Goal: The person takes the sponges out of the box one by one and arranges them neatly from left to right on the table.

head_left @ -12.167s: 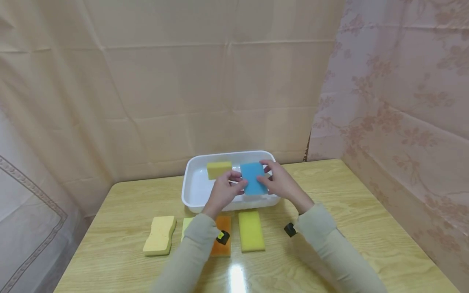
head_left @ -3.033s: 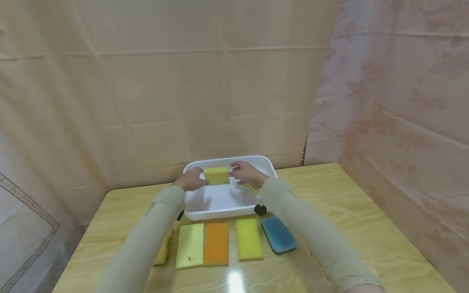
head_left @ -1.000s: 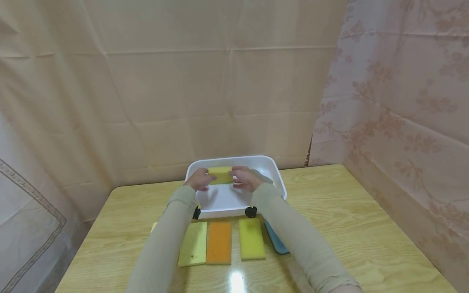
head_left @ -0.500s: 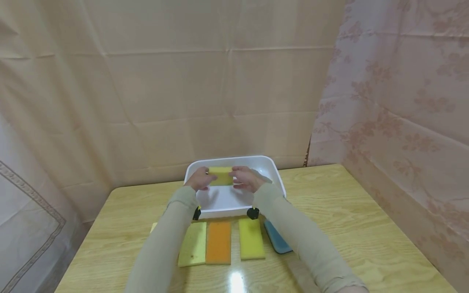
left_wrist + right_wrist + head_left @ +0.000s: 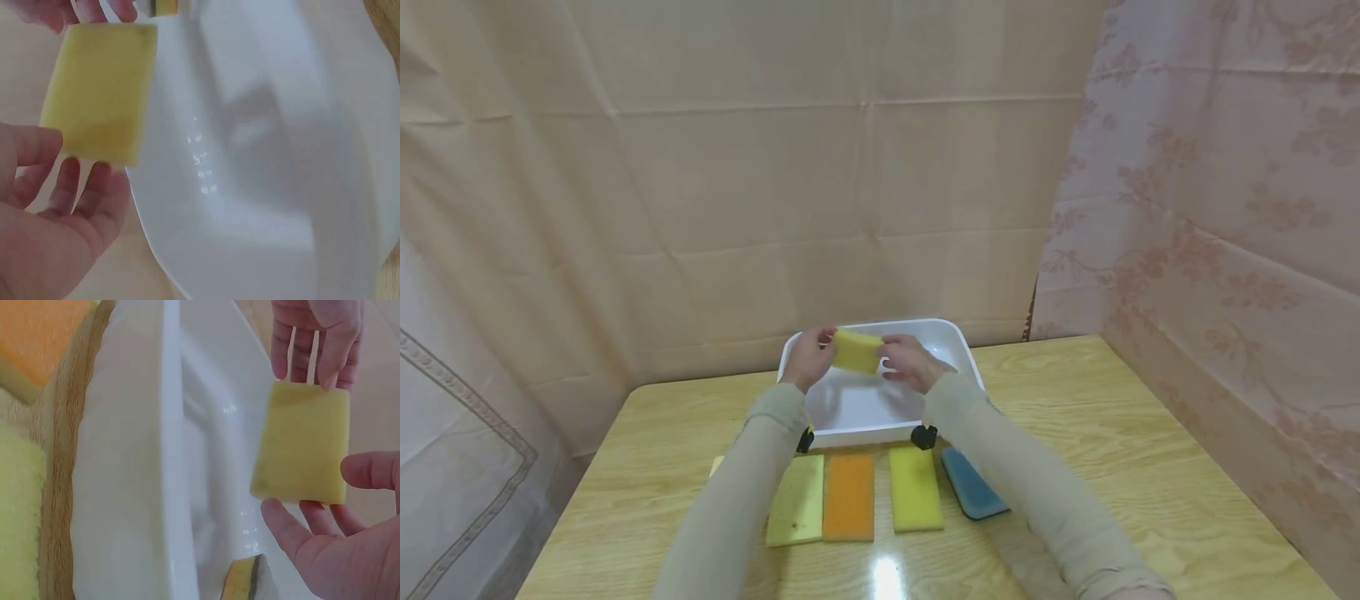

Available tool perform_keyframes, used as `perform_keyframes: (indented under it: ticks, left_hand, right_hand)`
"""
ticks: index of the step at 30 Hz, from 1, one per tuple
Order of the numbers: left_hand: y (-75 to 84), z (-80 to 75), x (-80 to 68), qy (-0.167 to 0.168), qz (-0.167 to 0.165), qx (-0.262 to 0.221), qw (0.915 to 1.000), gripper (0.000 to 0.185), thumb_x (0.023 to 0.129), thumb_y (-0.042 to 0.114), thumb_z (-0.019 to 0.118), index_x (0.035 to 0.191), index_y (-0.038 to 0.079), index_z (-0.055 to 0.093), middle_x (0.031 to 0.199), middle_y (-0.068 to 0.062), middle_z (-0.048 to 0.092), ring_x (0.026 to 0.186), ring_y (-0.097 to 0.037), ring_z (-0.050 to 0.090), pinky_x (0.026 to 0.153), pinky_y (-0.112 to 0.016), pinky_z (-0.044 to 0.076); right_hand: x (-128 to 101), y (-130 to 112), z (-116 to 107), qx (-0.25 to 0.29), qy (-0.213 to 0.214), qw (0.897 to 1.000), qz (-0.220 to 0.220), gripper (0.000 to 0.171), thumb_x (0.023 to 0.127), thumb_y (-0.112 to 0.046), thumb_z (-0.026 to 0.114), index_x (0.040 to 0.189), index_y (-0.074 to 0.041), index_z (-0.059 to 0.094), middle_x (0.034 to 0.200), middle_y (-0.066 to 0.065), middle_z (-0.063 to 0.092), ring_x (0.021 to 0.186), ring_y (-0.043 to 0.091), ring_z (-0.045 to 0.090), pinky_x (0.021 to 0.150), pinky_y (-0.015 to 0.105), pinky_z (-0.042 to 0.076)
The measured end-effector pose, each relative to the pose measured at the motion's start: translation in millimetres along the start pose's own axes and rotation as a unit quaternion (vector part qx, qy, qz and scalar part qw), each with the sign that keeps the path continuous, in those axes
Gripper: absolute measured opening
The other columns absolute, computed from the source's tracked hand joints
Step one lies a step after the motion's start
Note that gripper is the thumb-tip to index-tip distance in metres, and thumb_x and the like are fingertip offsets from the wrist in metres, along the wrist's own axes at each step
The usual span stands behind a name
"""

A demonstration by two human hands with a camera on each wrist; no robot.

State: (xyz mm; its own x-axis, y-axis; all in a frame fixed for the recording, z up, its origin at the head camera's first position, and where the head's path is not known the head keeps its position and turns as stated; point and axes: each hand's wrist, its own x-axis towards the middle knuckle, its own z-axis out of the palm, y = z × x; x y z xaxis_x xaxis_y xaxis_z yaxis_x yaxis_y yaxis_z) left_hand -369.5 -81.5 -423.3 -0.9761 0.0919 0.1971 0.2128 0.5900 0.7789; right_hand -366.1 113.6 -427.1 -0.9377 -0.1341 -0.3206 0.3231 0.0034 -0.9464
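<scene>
A yellow sponge (image 5: 857, 352) is held up over the white plastic basin (image 5: 865, 435), tilted with its left side higher in the head view. My left hand (image 5: 807, 360) pinches its left end, thumb on one face and fingertips behind. At the opposite end, my right hand (image 5: 910, 362) grips it between thumb and fingers. Both wrist views show the sponge's broad yellow face between the two hands. Another sponge, yellow with a grey layer (image 5: 240, 578), sits in the basin in the right wrist view; my right arm and hand mostly hide it in the head view.
Before the basin, a row of sponges lies on the wooden table (image 5: 1150, 467): pale yellow (image 5: 797, 504), orange (image 5: 848, 497), yellow (image 5: 916, 492) and blue (image 5: 972, 483). My left sleeve covers most of another at the left (image 5: 716, 465). A beige curtain (image 5: 737, 208) hangs behind.
Over the last half second both hands have raised and tilted the yellow sponge off the basin floor. The blue sponge, held in both hands 12 seconds ago, now lies on the table.
</scene>
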Motion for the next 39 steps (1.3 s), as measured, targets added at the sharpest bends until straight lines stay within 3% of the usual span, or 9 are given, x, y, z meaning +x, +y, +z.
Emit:
perform_keyframes:
  ticks: [6, 11, 18, 22, 30, 34, 39]
  left_hand:
    - [1.5, 5.2, 3.1, 0.04, 0.031, -0.035, 0.9981, 0.035, 0.092, -0.004, 0.056, 0.126, -0.006, 0.063, 0.117, -0.023, 0.067, 0.108, -0.037, 0.064, 0.094, -0.046, 0.053]
    - [6.2, 6.7, 0.9, 0.058, 0.029, -0.049, 0.9967, 0.034, 0.092, -0.004, 0.058, 0.126, -0.004, 0.062, 0.118, -0.022, 0.066, 0.108, -0.036, 0.064, 0.092, -0.044, 0.054]
    - [9.0, 7.1, -0.5, 0.084, 0.015, -0.058, 0.9947, 0.037, 0.093, -0.002, 0.056, 0.13, -0.002, 0.061, 0.119, -0.022, 0.065, 0.106, -0.035, 0.064, 0.087, -0.043, 0.057]
    - [13.9, 7.0, -1.5, 0.086, 0.017, -0.072, 0.9935, 0.036, 0.093, -0.002, 0.057, 0.129, -0.001, 0.062, 0.117, -0.021, 0.066, 0.104, -0.034, 0.065, 0.086, -0.043, 0.057]
    - [29.3, 9.7, -9.6, 0.093, 0.043, -0.08, 0.9915, 0.035, 0.092, -0.003, 0.057, 0.127, -0.003, 0.062, 0.112, -0.021, 0.068, 0.099, -0.034, 0.066, 0.086, -0.042, 0.057]
    - [32.4, 11.1, -16.5, 0.09, 0.041, -0.101, 0.99, 0.034, 0.094, -0.002, 0.058, 0.127, -0.001, 0.061, 0.115, -0.019, 0.067, 0.103, -0.033, 0.065, 0.089, -0.041, 0.055]
    - [34.9, 14.2, -27.8, 0.079, 0.062, -0.121, 0.9876, 0.033, 0.095, -0.001, 0.059, 0.127, 0.0, 0.062, 0.117, -0.018, 0.066, 0.104, -0.033, 0.064, 0.089, -0.042, 0.055]
  right_hand:
    - [1.0, -0.9, -1.1, 0.04, 0.012, 0.999, -0.005, 0.051, 0.097, -0.002, 0.057, 0.146, 0.005, 0.043, 0.136, 0.025, 0.055, 0.119, 0.039, 0.06, 0.1, 0.045, 0.052]
    - [0.3, -4.7, 0.3, 0.047, 0.035, 0.998, -0.027, 0.044, 0.099, -0.006, 0.06, 0.141, 0.0, 0.049, 0.132, 0.021, 0.057, 0.114, 0.036, 0.061, 0.094, 0.042, 0.055]
    - [-10.1, -12.2, 5.2, 0.029, 0.043, 0.998, -0.047, 0.042, 0.099, -0.011, 0.062, 0.137, -0.001, 0.049, 0.125, 0.017, 0.056, 0.101, 0.028, 0.061, 0.097, 0.043, 0.054]
    - [-15.1, -13.2, 4.8, 0.036, 0.051, 0.996, -0.062, 0.045, 0.097, -0.006, 0.065, 0.138, 0.001, 0.047, 0.123, 0.017, 0.055, 0.097, 0.027, 0.061, 0.096, 0.043, 0.055]
    - [-17.5, -7.5, -7.9, -0.019, 0.077, 0.988, -0.129, 0.047, 0.087, 0.003, 0.074, 0.127, 0.001, 0.05, 0.113, 0.015, 0.055, 0.087, 0.021, 0.061, 0.072, 0.029, 0.059]
    - [-23.5, -5.5, -15.1, -0.028, 0.063, 0.987, -0.148, 0.051, 0.086, 0.002, 0.075, 0.129, -0.004, 0.049, 0.109, 0.015, 0.053, 0.084, 0.023, 0.061, 0.071, 0.031, 0.06]
    - [-36.8, -1.9, -24.3, -0.041, 0.032, 0.987, -0.151, 0.05, 0.089, -0.001, 0.074, 0.133, -0.009, 0.05, 0.109, 0.016, 0.049, 0.087, 0.026, 0.063, 0.075, 0.036, 0.061]
